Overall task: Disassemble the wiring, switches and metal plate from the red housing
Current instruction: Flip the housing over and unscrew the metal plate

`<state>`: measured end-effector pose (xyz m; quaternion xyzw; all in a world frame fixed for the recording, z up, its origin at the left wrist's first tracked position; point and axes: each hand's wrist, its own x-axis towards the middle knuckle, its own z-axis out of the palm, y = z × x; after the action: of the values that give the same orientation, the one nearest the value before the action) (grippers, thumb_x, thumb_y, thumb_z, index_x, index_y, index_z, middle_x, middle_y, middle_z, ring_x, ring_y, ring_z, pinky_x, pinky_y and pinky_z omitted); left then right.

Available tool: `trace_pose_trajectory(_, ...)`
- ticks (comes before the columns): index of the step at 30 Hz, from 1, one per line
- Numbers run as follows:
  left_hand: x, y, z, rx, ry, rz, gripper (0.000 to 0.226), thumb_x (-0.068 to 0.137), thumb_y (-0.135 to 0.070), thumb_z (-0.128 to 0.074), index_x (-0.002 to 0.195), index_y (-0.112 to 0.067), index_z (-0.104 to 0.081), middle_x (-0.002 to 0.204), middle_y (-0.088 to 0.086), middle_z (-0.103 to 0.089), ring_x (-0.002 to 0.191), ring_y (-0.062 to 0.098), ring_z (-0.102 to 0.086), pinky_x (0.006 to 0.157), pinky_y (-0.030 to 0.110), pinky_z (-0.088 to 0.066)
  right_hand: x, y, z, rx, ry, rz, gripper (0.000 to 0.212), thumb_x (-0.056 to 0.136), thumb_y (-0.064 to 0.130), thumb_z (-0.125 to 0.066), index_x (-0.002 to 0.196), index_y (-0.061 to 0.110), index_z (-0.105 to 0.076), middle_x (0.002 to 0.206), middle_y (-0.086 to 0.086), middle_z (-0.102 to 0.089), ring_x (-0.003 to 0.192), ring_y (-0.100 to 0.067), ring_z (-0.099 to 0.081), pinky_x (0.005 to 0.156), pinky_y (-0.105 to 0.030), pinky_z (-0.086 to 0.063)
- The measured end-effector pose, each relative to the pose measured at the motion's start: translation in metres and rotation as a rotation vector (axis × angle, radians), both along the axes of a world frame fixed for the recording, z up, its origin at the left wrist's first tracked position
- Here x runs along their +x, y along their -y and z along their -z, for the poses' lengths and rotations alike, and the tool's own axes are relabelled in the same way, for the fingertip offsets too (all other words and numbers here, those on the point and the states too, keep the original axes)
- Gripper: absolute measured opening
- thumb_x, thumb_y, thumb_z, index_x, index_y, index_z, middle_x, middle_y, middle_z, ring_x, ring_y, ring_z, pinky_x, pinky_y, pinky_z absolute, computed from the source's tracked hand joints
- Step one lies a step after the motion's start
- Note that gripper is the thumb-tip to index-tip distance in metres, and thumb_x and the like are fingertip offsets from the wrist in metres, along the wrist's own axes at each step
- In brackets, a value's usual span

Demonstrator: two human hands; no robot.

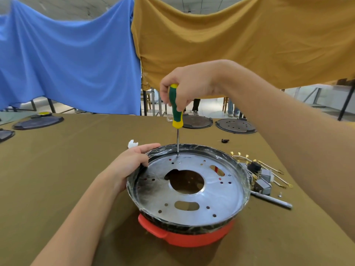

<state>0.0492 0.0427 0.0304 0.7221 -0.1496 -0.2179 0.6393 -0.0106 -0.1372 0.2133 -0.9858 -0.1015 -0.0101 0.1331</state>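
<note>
The red housing [189,237] sits on the table in front of me, its black rim wrapped in clear film. Inside it lies the round metal plate [221,198], full of holes and cut-outs. My left hand [130,166] grips the rim on the left side. My right hand [186,87] holds a green and yellow screwdriver [175,110] upright, its tip down on the plate's far edge. Removed wiring and grey switches [263,177] lie on the table just right of the housing.
A grey pen [272,199] and a small screw [280,194] lie by the switches. Dark round lids [236,126] rest at the table's far side and far left [38,121]. A white scrap [133,144] and a small black part [225,140] lie behind the housing. Blue and mustard cloths hang beyond.
</note>
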Motion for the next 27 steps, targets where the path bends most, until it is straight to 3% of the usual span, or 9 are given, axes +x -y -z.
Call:
trace_pose_trajectory(3,-0.002,0.001,-0.001,0.018,0.019,0.003,0.07,0.081,0.015,-0.032,0.126,-0.025,-0.067,0.117,0.009,-0.071,0.093,0.022,-0.073,0.066,0.027,-0.058,0.003,-0.008,0.004,-0.167,0.023,0.179,0.044,0.088,0.059,-0.064,0.106,0.019,-0.056,0.097,-0.002,-0.063,0.084,-0.017,-0.067,0.071,-0.032,-0.059)
trace_pose_trajectory(5,-0.003,0.001,-0.002,0.001,0.009,0.003,0.07,0.081,0.016,-0.031,0.128,-0.023,-0.065,0.119,0.011,-0.069,0.094,0.023,-0.073,0.066,0.028,-0.058,0.003,-0.012,0.007,-0.413,0.154,0.366,0.06,0.09,0.074,-0.044,0.089,0.016,-0.054,0.08,-0.004,-0.06,0.068,-0.02,-0.06,0.068,-0.035,-0.051)
trace_pose_trajectory(8,-0.003,0.001,-0.002,-0.006,-0.005,0.002,0.07,0.081,0.017,-0.03,0.129,-0.021,-0.065,0.116,0.011,-0.071,0.086,0.021,-0.075,0.061,0.026,-0.058,0.009,-0.006,0.011,-0.571,0.303,0.382,0.05,0.1,0.057,-0.043,0.074,0.015,-0.045,0.075,-0.001,-0.049,0.062,-0.017,-0.044,0.063,-0.033,-0.036)
trace_pose_trajectory(12,-0.004,0.0,-0.002,-0.01,-0.012,0.004,0.07,0.081,0.017,-0.03,0.129,-0.021,-0.064,0.115,0.011,-0.072,0.091,0.024,-0.074,0.063,0.028,-0.059,0.005,0.002,0.001,-0.221,0.084,0.08,0.01,0.092,0.016,-0.063,0.098,0.015,-0.055,0.096,-0.003,-0.058,0.075,-0.018,-0.053,0.061,-0.028,-0.042)
trace_pose_trajectory(14,-0.004,0.0,-0.002,-0.008,-0.013,0.003,0.07,0.08,0.017,-0.03,0.128,-0.021,-0.065,0.114,0.011,-0.072,0.091,0.024,-0.074,0.063,0.028,-0.059,0.002,0.001,0.0,-0.036,0.028,0.015,0.021,0.083,-0.002,-0.063,0.095,0.014,-0.061,0.1,-0.005,-0.058,0.079,-0.019,-0.053,0.062,-0.026,-0.044)
trace_pose_trajectory(17,-0.003,0.0,-0.002,-0.009,-0.009,-0.002,0.07,0.08,0.017,-0.031,0.125,-0.022,-0.067,0.113,0.011,-0.073,0.087,0.022,-0.075,0.061,0.027,-0.058,0.005,-0.002,0.006,0.014,0.059,0.055,0.024,0.084,0.008,-0.065,0.106,0.017,-0.06,0.098,0.0,-0.057,0.078,-0.016,-0.055,0.063,-0.026,-0.052)
trace_pose_trajectory(21,-0.002,0.001,-0.001,-0.024,-0.023,-0.003,0.07,0.079,0.017,-0.03,0.126,-0.021,-0.067,0.112,0.011,-0.074,0.088,0.024,-0.075,0.062,0.029,-0.059,0.01,-0.008,0.012,-0.415,0.231,0.358,0.059,0.094,0.068,-0.045,0.097,0.011,-0.055,0.09,0.001,-0.057,0.073,-0.021,-0.055,0.065,-0.034,-0.045)
trace_pose_trajectory(23,-0.001,0.0,0.0,-0.019,-0.024,-0.004,0.07,0.08,0.017,-0.031,0.125,-0.022,-0.067,0.112,0.012,-0.074,0.091,0.025,-0.074,0.063,0.03,-0.059,0.014,-0.006,0.015,-0.553,0.349,0.384,0.058,0.099,0.064,-0.038,0.078,0.01,-0.048,0.077,-0.001,-0.051,0.063,-0.018,-0.045,0.058,-0.032,-0.034)
trace_pose_trajectory(27,0.0,0.0,0.0,-0.016,-0.018,0.004,0.07,0.079,0.016,-0.031,0.126,-0.024,-0.066,0.115,0.013,-0.072,0.097,0.028,-0.073,0.069,0.033,-0.059,0.011,0.0,0.007,-0.202,0.156,0.095,0.018,0.096,0.021,-0.056,0.105,0.006,-0.061,0.091,-0.007,-0.057,0.066,-0.015,-0.047,0.058,-0.027,-0.039)
